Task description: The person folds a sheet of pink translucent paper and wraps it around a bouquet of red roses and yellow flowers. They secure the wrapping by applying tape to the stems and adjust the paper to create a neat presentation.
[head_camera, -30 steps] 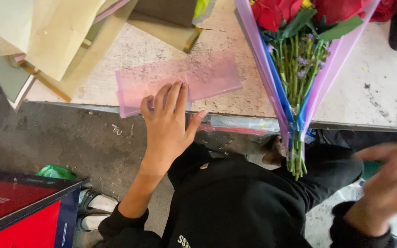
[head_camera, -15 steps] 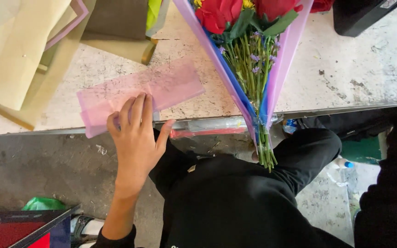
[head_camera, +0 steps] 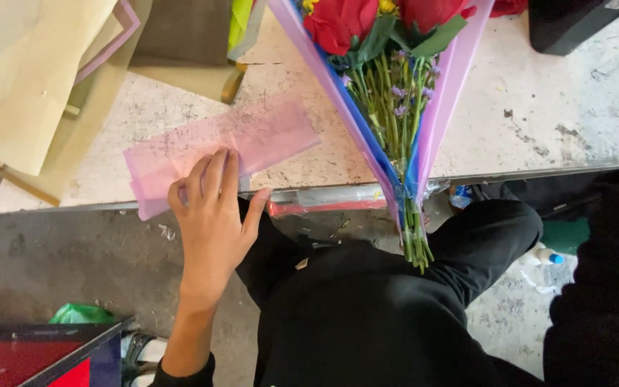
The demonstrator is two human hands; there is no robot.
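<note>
At the front edge of the worn surface [head_camera: 539, 122], the left hand [head_camera: 213, 215] rests open, fingers [head_camera: 213, 175] flat on the pink tissue sheet [head_camera: 266, 140], so I'd slide it gently, not pinch, well clear of the bouquet [head_camera: 395, 107]; right hand's out of view.

The thin pink translucent sheet [head_camera: 216, 154], soft and matt like tissue or film, lies flat under the fingertips of the left hand [head_camera: 213, 215]. It rests on a worn whitish stone-like tabletop [head_camera: 539, 122], rough, scratched and speckled with dark marks. At two o'clock from the sheet, the red-rose bouquet [head_camera: 395, 93] is wrapped in smooth purple and blue film with a faint sheen. At ten o'clock lie matt cream paper sheets [head_camera: 30, 79]. The table's front edge shows a dull metal strip [head_camera: 524, 174]. Below, the black trousers [head_camera: 367, 308] look like matt cloth.
</note>
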